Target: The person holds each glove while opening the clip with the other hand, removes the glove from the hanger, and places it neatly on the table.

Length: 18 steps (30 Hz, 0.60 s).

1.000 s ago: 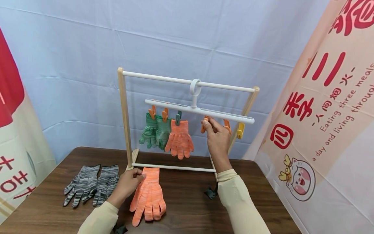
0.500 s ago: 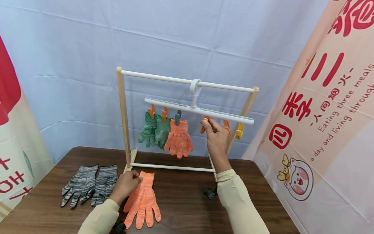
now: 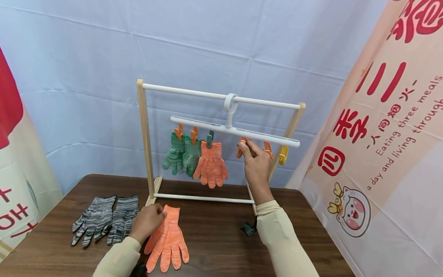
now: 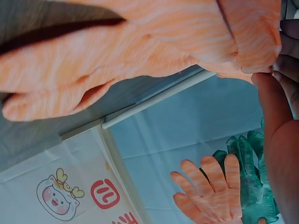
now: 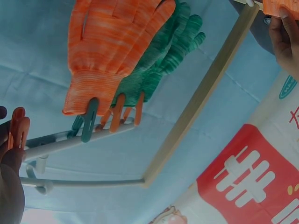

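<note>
By its cuff, my left hand (image 3: 148,222) pinches an orange knit glove (image 3: 169,240), whose fingers hang toward me over the table. The left wrist view shows thumb and fingertips at the cuff edge of that orange glove (image 4: 187,32). My right hand (image 3: 257,165) pinches an orange clothespin (image 3: 241,148) under the white hanger (image 3: 263,136). On the hanger's left half, clothespins hold two green gloves (image 3: 191,156) and another orange glove (image 3: 210,165). A dark green clothespin (image 5: 89,120) grips that hanging orange glove's cuff in the right wrist view.
The hanger hooks over the top bar (image 3: 187,91) of a wooden-sided rack (image 3: 146,142). Another orange clothespin (image 3: 268,148) and a yellow clothespin (image 3: 283,155) hang at its right end. Two grey striped gloves (image 3: 93,219) lie at the table's left. Printed cloth (image 3: 377,134) stands at right.
My left hand has moved slightly left and down with the orange glove, whose fingers now hang more spread out. The right hand stays on its clothespin.
</note>
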### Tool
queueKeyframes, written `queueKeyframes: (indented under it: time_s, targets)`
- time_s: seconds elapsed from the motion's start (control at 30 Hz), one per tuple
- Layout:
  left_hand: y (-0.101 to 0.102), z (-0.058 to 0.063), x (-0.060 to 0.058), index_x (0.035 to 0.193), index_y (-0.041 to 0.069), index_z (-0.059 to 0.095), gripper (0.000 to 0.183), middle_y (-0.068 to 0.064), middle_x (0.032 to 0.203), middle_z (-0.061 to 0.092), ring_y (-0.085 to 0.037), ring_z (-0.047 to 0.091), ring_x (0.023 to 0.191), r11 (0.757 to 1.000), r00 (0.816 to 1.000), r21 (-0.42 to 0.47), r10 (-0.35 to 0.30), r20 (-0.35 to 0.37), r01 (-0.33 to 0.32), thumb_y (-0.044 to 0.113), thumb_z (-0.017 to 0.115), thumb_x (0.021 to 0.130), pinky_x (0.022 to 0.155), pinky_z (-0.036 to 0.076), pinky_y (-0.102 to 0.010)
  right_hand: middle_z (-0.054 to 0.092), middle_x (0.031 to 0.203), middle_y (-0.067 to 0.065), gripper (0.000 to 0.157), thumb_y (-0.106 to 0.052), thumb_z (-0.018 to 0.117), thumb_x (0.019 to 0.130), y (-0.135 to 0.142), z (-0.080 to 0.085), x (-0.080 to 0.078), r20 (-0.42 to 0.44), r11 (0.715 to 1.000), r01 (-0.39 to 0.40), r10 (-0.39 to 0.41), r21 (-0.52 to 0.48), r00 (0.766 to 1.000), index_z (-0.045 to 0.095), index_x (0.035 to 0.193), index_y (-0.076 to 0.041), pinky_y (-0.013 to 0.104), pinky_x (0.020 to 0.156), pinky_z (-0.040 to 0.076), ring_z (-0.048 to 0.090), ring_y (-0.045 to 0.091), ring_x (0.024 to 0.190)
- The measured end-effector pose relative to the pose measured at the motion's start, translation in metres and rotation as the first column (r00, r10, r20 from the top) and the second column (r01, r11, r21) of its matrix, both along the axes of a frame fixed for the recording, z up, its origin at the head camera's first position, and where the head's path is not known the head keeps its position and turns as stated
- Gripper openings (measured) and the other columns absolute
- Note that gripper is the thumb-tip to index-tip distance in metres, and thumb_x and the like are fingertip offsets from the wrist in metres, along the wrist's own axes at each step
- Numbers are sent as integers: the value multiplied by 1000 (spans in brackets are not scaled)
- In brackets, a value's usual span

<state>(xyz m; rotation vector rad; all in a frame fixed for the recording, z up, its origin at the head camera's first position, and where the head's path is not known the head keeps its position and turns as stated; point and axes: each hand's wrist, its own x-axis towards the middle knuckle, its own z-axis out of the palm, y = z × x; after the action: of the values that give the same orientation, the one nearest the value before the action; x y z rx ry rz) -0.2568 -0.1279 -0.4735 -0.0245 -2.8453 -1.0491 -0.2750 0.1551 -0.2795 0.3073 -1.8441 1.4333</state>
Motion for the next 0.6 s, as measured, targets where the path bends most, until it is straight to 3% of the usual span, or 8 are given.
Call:
queueKeyframes:
  time_s: [0.37,0.6]
  targets:
    - [-3,-4,-1,73,12,60,17,-1,52,46,-14,42,42,999,1000,-52,-2,-1,2,20,60,88,37,29,-27,70,92,0,27,-28,64,86,0,-2,-1,23,1000,19,-19,4,1000,68,109,-15,21,74,48,64,7,87]
    - [-7,-8,-5,58,15,49,31,1,47,39,-13,36,39,998,1000,-65,16,21,-15,16,57,88,35,23,-25,70,93,2,28,-26,65,86,0,-1,-1,22,1000,12,-11,-5,1000,67,111,-15,21,75,48,64,9,89]
